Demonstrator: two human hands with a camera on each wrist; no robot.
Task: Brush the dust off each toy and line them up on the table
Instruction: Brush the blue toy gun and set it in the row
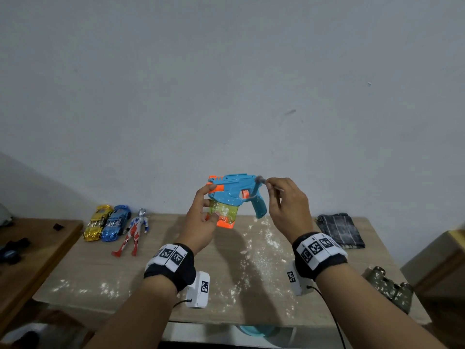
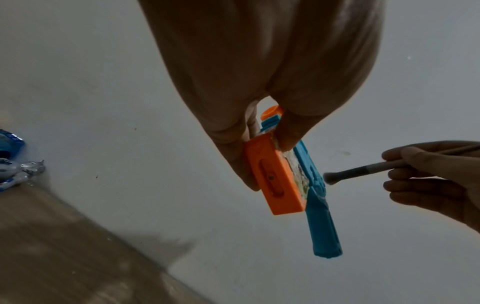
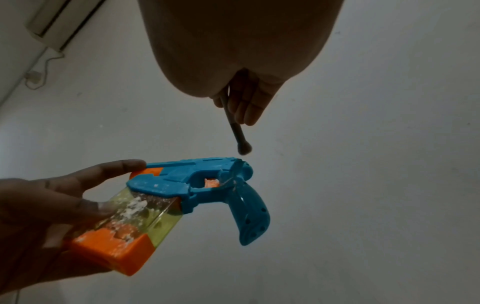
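Note:
A blue and orange toy water gun (image 1: 234, 195) with a yellow-green tank is held up above the table, white dust on its tank and body. My left hand (image 1: 203, 217) grips the tank and muzzle end (image 2: 275, 179); the same grip shows in the right wrist view (image 3: 85, 205). My right hand (image 1: 284, 200) pinches a small thin brush (image 1: 261, 181), its tip at the rear top of the gun (image 3: 197, 176). In the wrist views the brush (image 3: 240, 139) (image 2: 363, 170) sits just off the blue body. A gold car (image 1: 97, 222), a blue car (image 1: 116, 222) and a red-blue-silver figure (image 1: 134, 231) lie side by side at the table's back left.
White powder (image 1: 254, 250) is scattered over the middle and front of the beige table (image 1: 176, 293). A folded grey striped cloth (image 1: 338, 230) lies at the back right, camouflage binoculars (image 1: 391, 288) at the right edge. A brown side table (image 1: 37, 248) stands left.

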